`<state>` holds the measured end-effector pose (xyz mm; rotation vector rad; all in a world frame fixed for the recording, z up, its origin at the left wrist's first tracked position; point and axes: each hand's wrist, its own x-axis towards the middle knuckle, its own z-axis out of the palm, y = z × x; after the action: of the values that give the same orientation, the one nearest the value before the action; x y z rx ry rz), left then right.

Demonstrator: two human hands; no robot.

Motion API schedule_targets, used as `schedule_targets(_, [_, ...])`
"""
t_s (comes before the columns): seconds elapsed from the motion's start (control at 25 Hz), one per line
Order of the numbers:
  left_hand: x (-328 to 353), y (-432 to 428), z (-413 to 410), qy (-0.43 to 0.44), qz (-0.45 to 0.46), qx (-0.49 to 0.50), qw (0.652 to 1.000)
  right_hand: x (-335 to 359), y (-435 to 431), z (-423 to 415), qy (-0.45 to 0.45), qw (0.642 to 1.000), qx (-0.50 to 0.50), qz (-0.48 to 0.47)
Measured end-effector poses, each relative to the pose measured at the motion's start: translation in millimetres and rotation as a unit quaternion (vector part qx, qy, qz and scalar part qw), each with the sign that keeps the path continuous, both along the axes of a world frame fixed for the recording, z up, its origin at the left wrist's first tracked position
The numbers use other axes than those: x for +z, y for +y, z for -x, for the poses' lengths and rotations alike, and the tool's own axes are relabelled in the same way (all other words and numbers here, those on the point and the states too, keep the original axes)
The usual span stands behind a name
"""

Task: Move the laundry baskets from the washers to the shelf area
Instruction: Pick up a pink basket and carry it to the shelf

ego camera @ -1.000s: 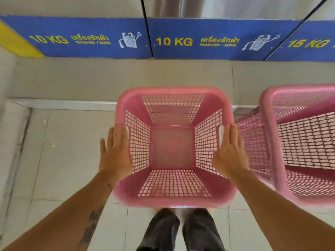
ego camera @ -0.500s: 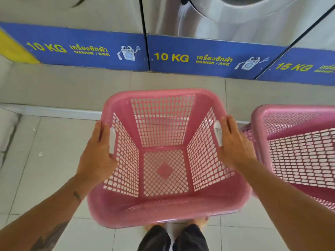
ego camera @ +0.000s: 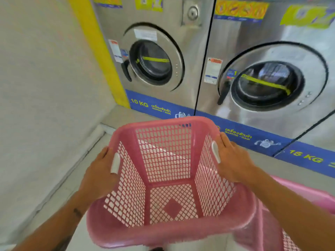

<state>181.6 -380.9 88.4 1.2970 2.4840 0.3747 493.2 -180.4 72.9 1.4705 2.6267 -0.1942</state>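
An empty pink mesh laundry basket [ego camera: 168, 230] is held up in front of me, tilted with its open top toward the camera. My left hand [ego camera: 101, 174] grips its left side at the white handle slot. My right hand [ego camera: 233, 160] grips the right side at the other white slot. A second pink basket [ego camera: 308, 194] shows partly at the lower right, behind my right forearm, mostly hidden.
Two steel front-loading washers stand ahead, the left one [ego camera: 154, 60] and the right one [ego camera: 268, 82], on a raised step with blue 10 KG labels. A pale wall [ego camera: 45, 87] closes the left side. Tiled floor [ego camera: 59, 196] lies below left.
The basket has risen off the floor with both hands on its sides. My view has tilted up, so the washer doors now show. The second basket has slid toward the lower right corner.
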Motion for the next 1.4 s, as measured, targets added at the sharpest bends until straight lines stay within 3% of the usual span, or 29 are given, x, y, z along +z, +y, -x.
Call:
schedule_targets(0.08, [19,-54,-9,0.024,-0.016,0.049,0.998,24,-22,8,0.029,0.998,0.056,-0.025])
schedule_targets(0.24, [37,-171,-45,0.047,-0.006,0.133,0.990,36,-93,15,0.029,0.992,0.125,0.019])
schedule_targets(0.44, [54,-329,-92,0.060,-0.001,0.282,0.958,60,-187,56,0.044,0.964,0.261,-0.006])
schedule_targets(0.64, [77,-495,-128,0.085,-0.008,0.408,0.909,88,-333,120,0.053,0.917,0.394,-0.019])
schedule_targets(0.88, [80,-744,-156,0.133,0.020,0.549,0.825,100,-577,190,0.069,0.845,0.528,-0.041])
schedule_targets(1.08, [106,-905,-156,0.191,0.022,0.576,0.794,117,-751,240,0.071,0.808,0.583,-0.039])
schedule_targets(1.28, [151,-1014,-121,0.213,0.106,0.593,0.770,126,-871,316,0.087,0.783,0.616,0.003])
schedule_targets(1.4, [173,-1077,-92,0.251,0.133,0.613,0.738,132,-944,373,0.091,0.754,0.650,0.026])
